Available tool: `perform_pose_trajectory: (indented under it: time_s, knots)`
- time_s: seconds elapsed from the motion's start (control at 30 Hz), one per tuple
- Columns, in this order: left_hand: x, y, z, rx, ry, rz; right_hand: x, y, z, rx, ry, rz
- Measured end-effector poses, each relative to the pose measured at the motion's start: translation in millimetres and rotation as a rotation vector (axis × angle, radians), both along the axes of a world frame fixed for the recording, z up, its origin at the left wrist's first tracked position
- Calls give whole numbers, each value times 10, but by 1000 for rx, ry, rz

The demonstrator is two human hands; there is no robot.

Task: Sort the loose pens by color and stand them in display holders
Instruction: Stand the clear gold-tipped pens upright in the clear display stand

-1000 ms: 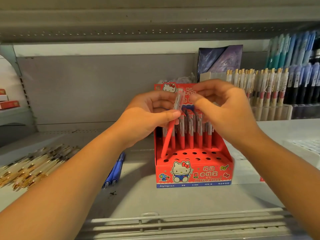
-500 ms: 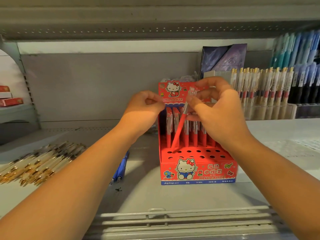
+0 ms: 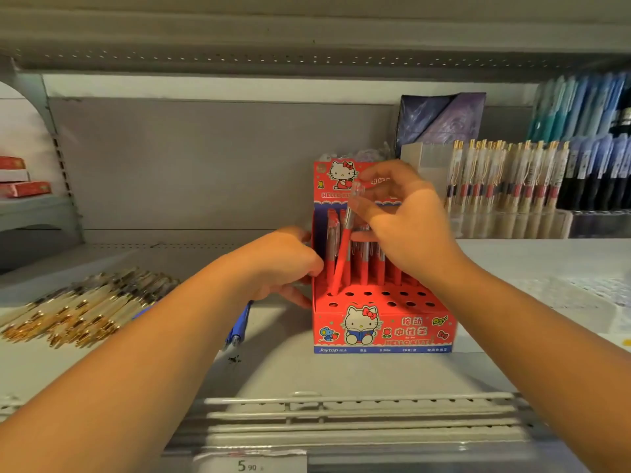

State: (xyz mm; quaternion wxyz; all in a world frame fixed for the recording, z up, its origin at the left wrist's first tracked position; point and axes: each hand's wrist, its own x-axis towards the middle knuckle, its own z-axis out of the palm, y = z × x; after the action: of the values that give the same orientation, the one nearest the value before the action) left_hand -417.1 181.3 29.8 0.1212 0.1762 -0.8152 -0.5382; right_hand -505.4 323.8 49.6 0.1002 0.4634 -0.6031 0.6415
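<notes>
- Head view: the right hand (image 3: pixel 406 230) pinches the red pen (image 3: pixel 342 257) at its clear upper end, between thumb and fingertips. The pen leans, with its lower tip at a hole near the left end of the display holder (image 3: pixel 386 331).
- The left hand (image 3: pixel 286 264) is at the holder's left wall, fingers curled round its edge. We judge that it steadies the carton.
- Handling: we expect the pen to be light, stiff and smooth. The high pinch gives good steering, but a hold lower on the red barrel would slip less.
- The holder looks like thin card. We judge that it slides or tips under side load, so we advise pressing straight down.
- Edges: the standing red pens (image 3: pixel 372 264) are just behind the target hole, and the holder's back panel rises behind them. The front rows of holes are open.
- Room: the shelf (image 3: pixel 341 373) is open in front of the holder as far as the wire fence (image 3: pixel 358 414). Blue pens (image 3: pixel 239 326) lie just left of the holder, with gold pens (image 3: pixel 85 308) farther left. A pen rack (image 3: pixel 505 179) stands to the right, apart from the holder.
</notes>
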Motion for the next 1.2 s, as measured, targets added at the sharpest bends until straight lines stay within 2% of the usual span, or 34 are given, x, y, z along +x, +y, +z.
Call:
perform_pose_trajectory:
  time_s: [0.13, 0.33, 0.4, 0.63, 0.73, 0.8, 0.93, 1.07, 1.2]
  knots:
    - [72, 39, -56, 49, 56, -38, -4, -55, -52, 64, 28, 3]
    - [133, 65, -102, 57, 85, -34, 29, -72, -193, 320, 231, -65]
    - [153, 64, -118, 61, 92, -29, 31, -51, -202, 351, 258, -95]
    - [294, 157, -156, 67, 131, -7, 76, 90, -281, 371, 289, -172]
    - [439, 234, -195, 63, 143, 3, 170, 167, -315, 284, 318, -210]
    - [575, 257, -229, -27, 157, 40, 273, 201, -324, 206, 315, -223]
    - [928, 123, -271, -205, 177, 162, 565, 156, -334, 158, 284, -112]
    - [1359, -207, -279, -242, 154, 286, 860, -63, -344, 335, 241, 45]
    - [1771, -619, -267, -318, 110, 395, 1056, -420, -368, 481, 210, 106]
